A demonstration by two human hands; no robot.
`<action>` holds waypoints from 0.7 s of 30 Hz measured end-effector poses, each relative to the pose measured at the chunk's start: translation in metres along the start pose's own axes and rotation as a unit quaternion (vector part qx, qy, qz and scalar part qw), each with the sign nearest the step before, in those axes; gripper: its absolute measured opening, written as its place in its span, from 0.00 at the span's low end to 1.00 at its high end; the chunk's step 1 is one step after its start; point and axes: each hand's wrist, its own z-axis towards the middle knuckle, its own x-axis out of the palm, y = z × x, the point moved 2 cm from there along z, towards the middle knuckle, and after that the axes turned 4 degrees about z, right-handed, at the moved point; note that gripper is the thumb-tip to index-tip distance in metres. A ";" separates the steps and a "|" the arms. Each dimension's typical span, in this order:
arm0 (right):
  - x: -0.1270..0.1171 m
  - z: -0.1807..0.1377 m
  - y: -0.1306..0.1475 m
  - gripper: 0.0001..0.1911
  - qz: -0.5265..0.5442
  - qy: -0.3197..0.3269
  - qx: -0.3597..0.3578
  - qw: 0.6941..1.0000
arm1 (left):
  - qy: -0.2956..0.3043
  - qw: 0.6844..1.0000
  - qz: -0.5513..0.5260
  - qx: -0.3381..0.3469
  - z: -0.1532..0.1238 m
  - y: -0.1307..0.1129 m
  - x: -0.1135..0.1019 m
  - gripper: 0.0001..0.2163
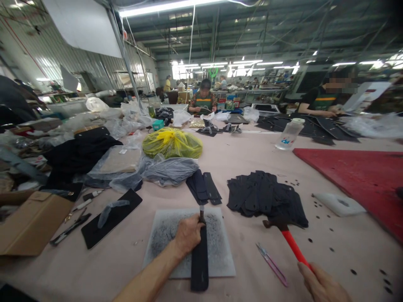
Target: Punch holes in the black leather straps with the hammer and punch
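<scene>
My left hand is closed around a short metal punch, upright over the far end of a long dark strip. That strip lies on a white board covered in dark marks. In my right hand is a hammer by its red handle, its head off to the right of the board, near a heap of dark pieces. Pink-handled thread snips lie between the board and the hammer. Several more dark strips rest just beyond the board.
Left stand a cardboard box, a dark panel and a yellow bag. At right are a clear bottle, a red sheet, a white plastic piece and scattered small black discs. Two people sit across the table.
</scene>
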 end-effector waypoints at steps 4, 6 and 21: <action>-0.009 -0.016 0.076 0.22 -0.009 -0.036 -0.088 0.995 | 0.003 1.000 -0.003 -0.025 0.000 -0.001 -0.002 0.08; -0.017 -0.027 0.121 0.21 -0.014 -0.068 -0.160 0.985 | 0.003 1.000 -0.003 -0.020 0.001 -0.002 -0.002 0.08; -0.030 -0.046 0.243 0.16 -0.150 -0.129 -0.470 0.860 | -0.017 1.000 0.002 0.003 0.000 -0.002 -0.002 0.06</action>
